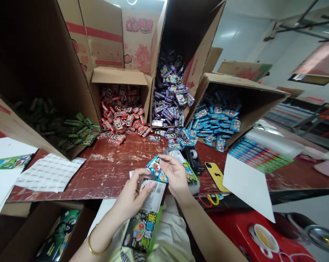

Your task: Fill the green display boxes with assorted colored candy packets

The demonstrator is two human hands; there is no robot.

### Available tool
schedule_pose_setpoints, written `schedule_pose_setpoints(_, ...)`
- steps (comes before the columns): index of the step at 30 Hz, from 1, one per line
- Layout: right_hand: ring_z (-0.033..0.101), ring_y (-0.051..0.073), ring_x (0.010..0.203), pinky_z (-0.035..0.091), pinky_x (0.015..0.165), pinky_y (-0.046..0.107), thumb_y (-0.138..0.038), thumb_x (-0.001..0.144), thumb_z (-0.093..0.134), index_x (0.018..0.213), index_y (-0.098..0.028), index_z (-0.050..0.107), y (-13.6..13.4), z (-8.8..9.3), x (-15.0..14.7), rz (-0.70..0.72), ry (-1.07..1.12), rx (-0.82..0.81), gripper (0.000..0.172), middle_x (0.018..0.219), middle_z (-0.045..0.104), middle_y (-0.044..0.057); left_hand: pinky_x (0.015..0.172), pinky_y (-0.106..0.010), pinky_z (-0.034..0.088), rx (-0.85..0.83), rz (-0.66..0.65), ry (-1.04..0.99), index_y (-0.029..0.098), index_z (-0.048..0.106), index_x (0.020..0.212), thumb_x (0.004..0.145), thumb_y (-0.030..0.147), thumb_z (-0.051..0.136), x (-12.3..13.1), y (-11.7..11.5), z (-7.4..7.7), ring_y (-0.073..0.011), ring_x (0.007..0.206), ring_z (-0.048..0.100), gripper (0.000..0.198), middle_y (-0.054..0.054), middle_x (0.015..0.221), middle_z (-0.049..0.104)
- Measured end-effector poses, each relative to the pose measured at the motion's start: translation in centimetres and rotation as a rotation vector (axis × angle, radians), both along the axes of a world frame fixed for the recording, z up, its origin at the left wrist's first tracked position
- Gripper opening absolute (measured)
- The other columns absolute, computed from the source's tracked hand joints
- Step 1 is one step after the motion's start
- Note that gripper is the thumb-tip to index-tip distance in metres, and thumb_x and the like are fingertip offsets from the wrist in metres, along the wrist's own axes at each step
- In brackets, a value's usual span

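Note:
My left hand (pixel 133 194) is closed round the upper end of a black and green candy box (pixel 141 231), thumb on its pale barcode panel. The box slants over my lap. Just above its top end, my right hand (pixel 176 176) pinches a small blue candy packet (pixel 155 167) with colourful print. The fingers of both hands are close together there. Behind my right hand lies another black and green candy box (pixel 191 173) in clear plastic, beside a black tape dispenser (pixel 194 160).
Tipped cartons spill green packets (pixel 82 131), red packets (pixel 120 120), purple packets (pixel 168 105) and blue packets (pixel 215 123) onto the red table (pixel 98 174). A yellow phone (pixel 216 176) and scissors (pixel 208 200) lie right. A cup (pixel 264 240) stands on a red surface lower right.

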State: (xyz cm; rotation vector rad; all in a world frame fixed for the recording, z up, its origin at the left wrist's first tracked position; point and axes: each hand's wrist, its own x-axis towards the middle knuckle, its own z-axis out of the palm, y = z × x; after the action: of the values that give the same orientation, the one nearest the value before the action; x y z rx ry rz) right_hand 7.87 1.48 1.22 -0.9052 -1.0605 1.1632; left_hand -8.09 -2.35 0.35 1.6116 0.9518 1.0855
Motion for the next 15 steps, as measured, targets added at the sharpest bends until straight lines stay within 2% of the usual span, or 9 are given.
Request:
schedule_pose_setpoints(3, 0.061, 0.015, 0.091, 0.051, 0.082, 0.028, -0.033, 0.069, 0.077, 0.102, -0.024, 0.07, 0.0, 0.4, 0.4, 0.08, -0.13, 0.103, 0.035, 0.101, 0.065, 0.004, 0.079, -0.026, 0.043, 0.05, 0.074, 0.017, 0.026, 0.038, 0.099, 0.085, 0.03, 0.059, -0.3, 0.1, -0.1, -0.0138, 0.086, 0.055, 0.026, 0.001, 0.091, 0.053)
schedule_pose_setpoints(5, 0.061, 0.016, 0.094, 0.05, 0.085, 0.028, -0.031, 0.07, 0.076, 0.1, -0.023, 0.071, 0.1, 0.9, 0.9, 0.128, -0.237, 0.171, 0.031, 0.1, 0.064, 0.005, 0.063, -0.021, 0.042, 0.002, 0.111, -0.037, 0.026, 0.033, 0.097, 0.084, 0.031, 0.06, -0.3, 0.1, -0.4, -0.0098, 0.07, 0.053, 0.031, 0.004, 0.087, 0.05)
schedule_pose_setpoints(8, 0.061, 0.016, 0.09, 0.05, 0.081, 0.028, -0.031, 0.072, 0.075, 0.096, -0.021, 0.073, 0.3, 1.8, 1.5, 0.209, -0.394, 0.202, 0.026, 0.094, 0.065, 0.006, 0.043, -0.016, 0.027, -0.073, 0.111, -0.06, 0.027, 0.031, 0.093, 0.083, 0.032, 0.061, -0.2, 0.1, -1.0, -0.004, 0.047, 0.036, 0.032, 0.009, 0.076, 0.038)
schedule_pose_setpoints(10, 0.062, 0.016, 0.085, 0.051, 0.075, 0.029, -0.032, 0.073, 0.074, 0.092, -0.019, 0.073, 0.5, 2.2, 1.8, 0.261, -0.461, 0.177, 0.024, 0.091, 0.065, 0.006, 0.042, -0.016, 0.024, -0.096, 0.094, -0.072, 0.026, 0.032, 0.095, 0.083, 0.033, 0.061, 0.0, 0.0, -1.2, -0.0036, 0.045, 0.033, 0.032, 0.009, 0.072, 0.034)
schedule_pose_setpoints(13, 0.06, 0.015, 0.077, 0.05, 0.068, 0.028, -0.035, 0.071, 0.074, 0.088, -0.016, 0.071, 0.7, 2.5, 2.1, 0.284, -0.478, 0.12, 0.025, 0.086, 0.065, 0.006, 0.044, -0.017, 0.029, -0.142, 0.07, -0.111, 0.025, 0.035, 0.109, 0.081, 0.034, 0.062, 0.0, 0.0, -1.4, -0.0056, 0.047, 0.04, 0.04, 0.008, 0.071, 0.042)
schedule_pose_setpoints(15, 0.057, 0.013, 0.071, 0.048, 0.063, 0.026, -0.034, 0.073, 0.072, 0.092, -0.016, 0.068, 0.7, 2.9, 2.2, 0.265, -0.503, 0.106, 0.026, 0.084, 0.062, 0.004, 0.045, -0.018, 0.032, -0.159, 0.062, -0.11, 0.024, 0.037, 0.117, 0.08, 0.035, 0.063, -0.2, 0.0, -1.5, -0.0076, 0.049, 0.044, 0.047, 0.006, 0.07, 0.047)
